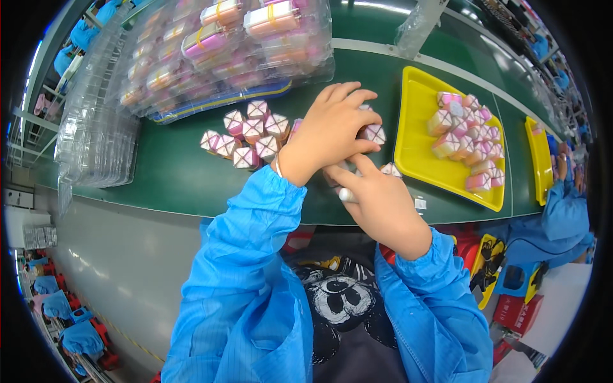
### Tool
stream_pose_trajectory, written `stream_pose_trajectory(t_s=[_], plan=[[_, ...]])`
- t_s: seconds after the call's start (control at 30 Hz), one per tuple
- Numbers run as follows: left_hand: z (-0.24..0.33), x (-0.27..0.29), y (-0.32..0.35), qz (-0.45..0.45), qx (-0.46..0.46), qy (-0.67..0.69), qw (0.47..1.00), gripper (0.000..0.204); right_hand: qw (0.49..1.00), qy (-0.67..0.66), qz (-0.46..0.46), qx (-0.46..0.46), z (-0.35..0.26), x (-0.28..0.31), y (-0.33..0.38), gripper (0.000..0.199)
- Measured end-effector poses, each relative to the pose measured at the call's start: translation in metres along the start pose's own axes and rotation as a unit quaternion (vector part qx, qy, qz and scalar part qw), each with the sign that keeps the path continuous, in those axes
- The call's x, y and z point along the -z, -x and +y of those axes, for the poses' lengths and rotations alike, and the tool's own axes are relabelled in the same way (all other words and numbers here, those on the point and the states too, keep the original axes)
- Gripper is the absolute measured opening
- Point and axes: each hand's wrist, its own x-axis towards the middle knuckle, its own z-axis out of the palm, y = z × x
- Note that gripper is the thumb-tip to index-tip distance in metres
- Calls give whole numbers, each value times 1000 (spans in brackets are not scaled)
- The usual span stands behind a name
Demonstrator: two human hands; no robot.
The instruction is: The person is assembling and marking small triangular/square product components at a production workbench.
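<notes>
A small pink-and-white block [374, 133] sits on the green belt [172, 172], just to the left of the yellow tray [415, 147]. The left hand [332, 131] lies over it with fingers curled, the fingertips closed around the block's near side. The right hand [377, 201] is just below the left, touching it, with the thumb and forefinger pinched on something small and pale that the hands mostly hide; what it is cannot be told. Another block [391, 170] peeks out beside the right hand, between it and the tray.

Left of the tray, beyond the left wrist, a cluster of like blocks [246, 135] lies on the belt. The tray itself holds a heap of blocks [466, 137] toward its far right side. Up and left of the tray, clear plastic packs of blocks [223, 45] are stacked, with empty clear trays [96, 127] further left. To the tray's right stands a second yellow tray [539, 159], by another person's blue sleeve [565, 214].
</notes>
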Motion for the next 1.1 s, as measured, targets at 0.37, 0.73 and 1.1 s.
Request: stream_pose_trajectory(t_s=[0.37, 0.73, 1.1], plan=[[42, 56, 99, 319, 77, 270, 905, 64, 914, -315, 252, 30, 2, 30, 8, 17], [47, 0, 152, 238, 288, 138, 917, 43, 720, -664, 167, 113, -37, -16, -43, 28], [44, -9, 147, 268, 275, 57, 922, 38, 796, -592, 94, 87, -63, -20, -62, 23]])
